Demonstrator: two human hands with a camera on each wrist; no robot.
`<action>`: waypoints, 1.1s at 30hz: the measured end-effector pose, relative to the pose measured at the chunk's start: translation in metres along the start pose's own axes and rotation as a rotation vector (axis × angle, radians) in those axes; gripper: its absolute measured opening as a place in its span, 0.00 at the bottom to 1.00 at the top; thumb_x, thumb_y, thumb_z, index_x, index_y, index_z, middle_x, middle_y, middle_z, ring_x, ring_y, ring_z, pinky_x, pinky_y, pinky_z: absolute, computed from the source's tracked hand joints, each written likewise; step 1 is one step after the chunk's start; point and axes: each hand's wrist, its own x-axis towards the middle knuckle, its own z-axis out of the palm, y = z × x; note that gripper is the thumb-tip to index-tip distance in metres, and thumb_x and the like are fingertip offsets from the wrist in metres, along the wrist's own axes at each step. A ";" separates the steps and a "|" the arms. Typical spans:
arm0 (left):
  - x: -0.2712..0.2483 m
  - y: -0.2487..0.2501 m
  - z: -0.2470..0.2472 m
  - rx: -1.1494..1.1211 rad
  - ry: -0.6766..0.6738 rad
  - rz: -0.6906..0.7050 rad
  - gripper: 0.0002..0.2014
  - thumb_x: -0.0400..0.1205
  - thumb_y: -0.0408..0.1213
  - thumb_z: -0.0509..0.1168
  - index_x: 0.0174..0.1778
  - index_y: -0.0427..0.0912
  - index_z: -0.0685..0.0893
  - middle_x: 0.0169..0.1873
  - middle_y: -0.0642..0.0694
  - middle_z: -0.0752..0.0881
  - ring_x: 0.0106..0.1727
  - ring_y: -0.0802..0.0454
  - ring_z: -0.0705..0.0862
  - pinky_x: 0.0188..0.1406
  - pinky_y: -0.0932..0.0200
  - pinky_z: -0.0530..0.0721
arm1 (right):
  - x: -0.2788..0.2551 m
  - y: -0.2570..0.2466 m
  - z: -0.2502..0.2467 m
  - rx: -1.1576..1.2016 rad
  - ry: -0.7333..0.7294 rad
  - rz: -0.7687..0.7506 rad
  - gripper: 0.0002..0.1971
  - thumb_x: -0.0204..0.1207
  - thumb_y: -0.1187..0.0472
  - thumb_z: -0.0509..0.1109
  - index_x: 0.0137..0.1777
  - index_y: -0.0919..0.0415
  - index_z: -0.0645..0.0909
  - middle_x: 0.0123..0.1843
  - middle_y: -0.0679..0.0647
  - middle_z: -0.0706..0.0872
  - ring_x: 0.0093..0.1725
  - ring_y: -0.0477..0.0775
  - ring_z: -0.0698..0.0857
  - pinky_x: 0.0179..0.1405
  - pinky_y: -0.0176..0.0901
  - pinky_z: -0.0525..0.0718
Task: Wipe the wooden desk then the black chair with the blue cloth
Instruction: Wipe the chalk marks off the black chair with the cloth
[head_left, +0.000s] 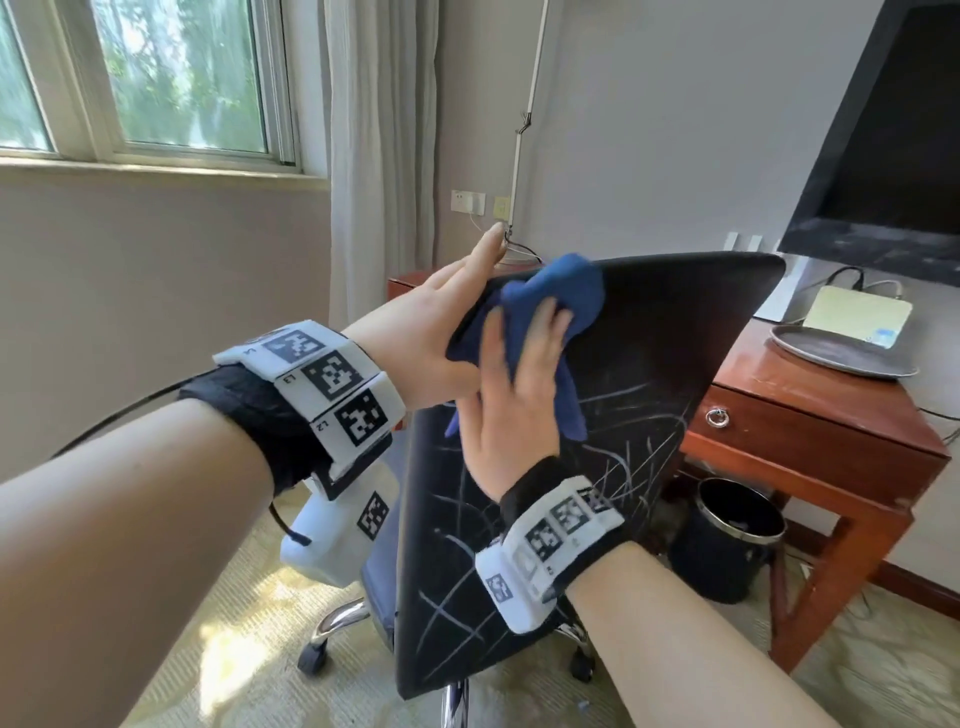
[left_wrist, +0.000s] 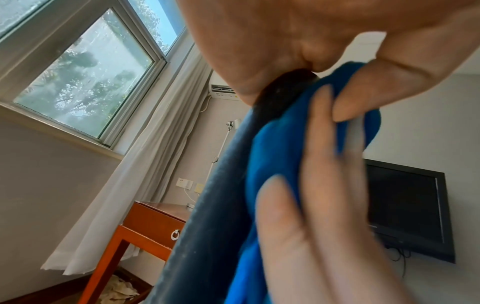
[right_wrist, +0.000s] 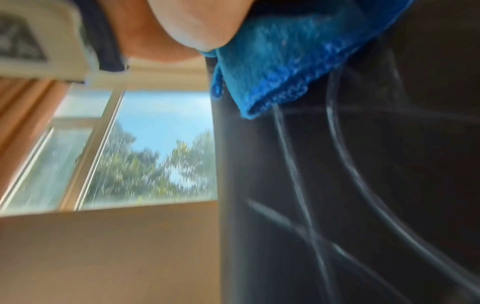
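The black chair (head_left: 649, 364) stands with its backrest toward me, streaked with pale scratch marks. A blue cloth (head_left: 566, 286) is bunched against the backrest's upper left corner. My right hand (head_left: 514, 405) presses the cloth flat on the backrest, fingers spread. My left hand (head_left: 441, 332) grips the backrest's left edge, fingers behind it. In the left wrist view its thumb (left_wrist: 376, 86) curls over the chair edge (left_wrist: 207, 226) onto the cloth (left_wrist: 280, 156). The blurred right wrist view shows cloth (right_wrist: 285, 61) against chair (right_wrist: 363, 205). The wooden desk (head_left: 810, 415) stands behind the chair.
On the desk lie a grey tray (head_left: 841, 353) and a pale box (head_left: 857, 317) with cables. A black bin (head_left: 727, 535) stands under the desk. A TV (head_left: 893, 145) hangs on the wall at right. A curtain (head_left: 379, 156) and window are at left.
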 end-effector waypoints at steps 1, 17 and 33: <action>0.000 0.002 0.000 -0.014 -0.005 0.002 0.52 0.69 0.39 0.63 0.81 0.51 0.33 0.82 0.52 0.52 0.79 0.55 0.60 0.70 0.68 0.63 | -0.010 -0.001 0.004 -0.020 -0.036 -0.067 0.22 0.85 0.49 0.44 0.72 0.61 0.62 0.74 0.69 0.54 0.73 0.74 0.55 0.63 0.74 0.70; 0.018 0.011 0.000 -0.138 -0.130 -0.083 0.46 0.76 0.17 0.56 0.82 0.51 0.38 0.82 0.50 0.56 0.82 0.53 0.55 0.80 0.47 0.59 | -0.027 0.052 -0.002 -0.160 -0.169 -0.559 0.23 0.77 0.59 0.60 0.73 0.53 0.65 0.73 0.58 0.63 0.72 0.64 0.64 0.76 0.60 0.55; 0.006 0.015 -0.003 -0.220 -0.050 -0.132 0.45 0.75 0.13 0.54 0.82 0.58 0.51 0.78 0.63 0.62 0.80 0.61 0.58 0.81 0.51 0.59 | -0.051 0.043 0.007 -0.181 -0.307 -0.605 0.42 0.54 0.63 0.81 0.73 0.55 0.73 0.73 0.58 0.64 0.71 0.63 0.65 0.71 0.64 0.64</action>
